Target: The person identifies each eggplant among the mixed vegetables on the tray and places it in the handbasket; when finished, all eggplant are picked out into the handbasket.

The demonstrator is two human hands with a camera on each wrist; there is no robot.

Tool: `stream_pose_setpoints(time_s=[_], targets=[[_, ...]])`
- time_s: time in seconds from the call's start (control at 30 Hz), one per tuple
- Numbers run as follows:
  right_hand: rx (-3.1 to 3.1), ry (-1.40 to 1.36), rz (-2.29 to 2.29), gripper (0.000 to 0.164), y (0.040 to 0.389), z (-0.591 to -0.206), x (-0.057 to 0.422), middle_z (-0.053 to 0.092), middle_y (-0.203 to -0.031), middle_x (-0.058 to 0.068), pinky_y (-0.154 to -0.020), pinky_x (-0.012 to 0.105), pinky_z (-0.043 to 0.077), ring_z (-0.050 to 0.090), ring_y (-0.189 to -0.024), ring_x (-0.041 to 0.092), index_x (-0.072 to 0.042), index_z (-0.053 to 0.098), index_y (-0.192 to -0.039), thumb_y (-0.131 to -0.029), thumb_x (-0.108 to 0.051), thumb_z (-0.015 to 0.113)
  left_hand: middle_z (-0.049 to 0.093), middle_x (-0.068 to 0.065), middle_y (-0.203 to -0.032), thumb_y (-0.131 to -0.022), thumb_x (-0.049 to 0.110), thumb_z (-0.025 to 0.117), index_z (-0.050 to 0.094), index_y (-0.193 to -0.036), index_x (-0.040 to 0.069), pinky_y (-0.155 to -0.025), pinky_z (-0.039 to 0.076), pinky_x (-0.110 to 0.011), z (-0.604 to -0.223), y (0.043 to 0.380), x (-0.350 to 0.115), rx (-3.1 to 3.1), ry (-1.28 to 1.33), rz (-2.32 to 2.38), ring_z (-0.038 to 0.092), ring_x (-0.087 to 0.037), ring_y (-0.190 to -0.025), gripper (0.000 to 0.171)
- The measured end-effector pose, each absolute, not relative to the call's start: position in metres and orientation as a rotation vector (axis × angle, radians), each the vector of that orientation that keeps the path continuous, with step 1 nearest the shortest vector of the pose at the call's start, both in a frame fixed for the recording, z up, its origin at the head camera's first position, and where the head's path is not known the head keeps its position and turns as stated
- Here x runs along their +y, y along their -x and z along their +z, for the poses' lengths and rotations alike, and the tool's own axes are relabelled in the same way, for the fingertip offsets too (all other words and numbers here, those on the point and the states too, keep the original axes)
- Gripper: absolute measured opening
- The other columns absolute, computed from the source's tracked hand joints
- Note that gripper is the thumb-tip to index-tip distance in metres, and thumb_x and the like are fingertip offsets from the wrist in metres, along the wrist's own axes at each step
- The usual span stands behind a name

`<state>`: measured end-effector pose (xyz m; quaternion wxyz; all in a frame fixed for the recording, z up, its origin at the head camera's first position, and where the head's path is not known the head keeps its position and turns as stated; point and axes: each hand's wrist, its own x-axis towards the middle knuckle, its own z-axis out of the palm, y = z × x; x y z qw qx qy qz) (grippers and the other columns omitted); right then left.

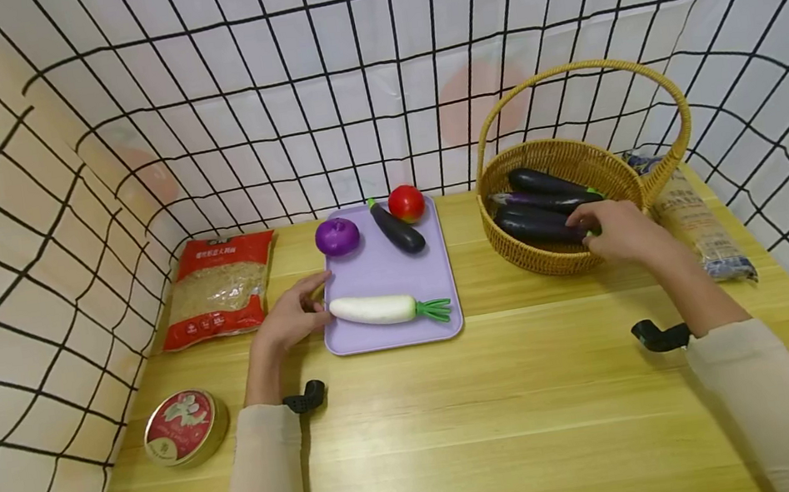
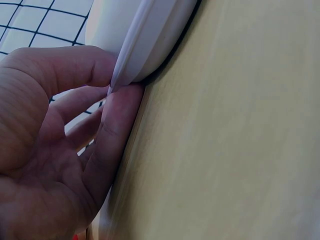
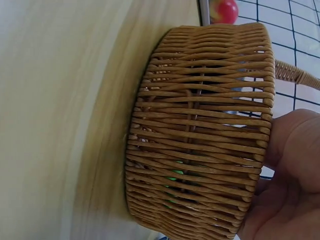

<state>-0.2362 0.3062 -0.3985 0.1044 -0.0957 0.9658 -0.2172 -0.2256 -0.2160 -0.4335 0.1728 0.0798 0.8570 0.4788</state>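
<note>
My left hand [image 1: 288, 318] is at the left side of a lilac tray [image 1: 387, 274]. In the left wrist view, thumb and fingers pinch the tray's rim [image 2: 131, 47]. On the tray lie a white radish [image 1: 373, 309] with green stalks, a purple onion [image 1: 337, 237], a small eggplant [image 1: 398, 229] and a red tomato [image 1: 406, 204]. My right hand [image 1: 615, 230] reaches over the near rim of a wicker basket [image 1: 548, 260] and grips the stem end of the front eggplant [image 1: 535, 224]. Two more eggplants lie behind it. The basket wall hides those fingertips in the right wrist view.
A red bag of pasta [image 1: 219, 289] lies left of the tray, with a round red-lidded tin [image 1: 185, 427] nearer the front. Right of the basket lies another plastic bag [image 1: 698, 224]. The basket's tall handle [image 1: 574, 68] arches above it. Grid-patterned cloth walls enclose the wooden table [image 1: 495, 425].
</note>
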Motion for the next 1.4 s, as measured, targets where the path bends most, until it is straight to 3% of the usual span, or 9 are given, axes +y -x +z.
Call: stream_pose_setpoints(time_s=[0.47, 0.77, 1.13, 1.4], targets=[[2.818, 0.317, -0.687, 0.035, 0.241, -0.4, 0.308, 0.064, -0.122, 0.028, -0.093, 0.058, 0.051, 0.06, -0.113, 0.043, 0.004, 0.061, -0.132, -0.099, -0.007, 0.06, 0.056, -0.021, -0.107, -0.088, -0.002, 0.069, 0.039, -0.158, 0.005, -0.061, 0.042, -0.024, -0.435, 0.226, -0.217, 2.421, -0.203, 1.372, 0.05, -0.024, -0.086, 0.077], [2.904, 0.307, -0.817, 0.042, 0.234, -0.404, 0.302, 0.064, -0.128, 0.026, -0.096, 0.06, 0.049, 0.061, -0.117, 0.043, 0.0, 0.054, -0.142, -0.103, -0.015, 0.06, 0.056, -0.023, -0.113, -0.088, -0.003, 0.07, 0.038, -0.159, 0.005, -0.062, 0.043, -0.024, -0.433, 0.226, -0.216, 2.402, -0.194, 1.385, 0.049, -0.026, -0.088, 0.077], [2.938, 0.302, -1.068, 0.051, 0.226, -0.401, 0.273, 0.063, -0.13, 0.018, -0.095, 0.053, 0.051, 0.063, -0.114, 0.035, -0.005, 0.053, -0.144, -0.104, -0.036, 0.06, 0.056, -0.021, -0.11, -0.088, -0.002, 0.071, 0.039, -0.158, 0.004, -0.064, 0.043, -0.023, -0.433, 0.226, -0.217, 2.416, -0.21, 1.379, 0.05, -0.025, -0.088, 0.077], [2.913, 0.377, -1.247, 0.047, 0.228, -0.401, 0.237, 0.063, -0.132, 0.015, -0.096, 0.041, 0.052, 0.064, -0.114, 0.027, -0.012, 0.057, -0.142, -0.103, -0.036, 0.063, 0.056, -0.014, -0.112, -0.088, 0.005, 0.074, 0.042, -0.159, 0.019, -0.064, 0.043, -0.025, -0.473, 0.242, -0.228, 2.477, -0.206, 1.362, 0.05, -0.023, -0.089, 0.08]])
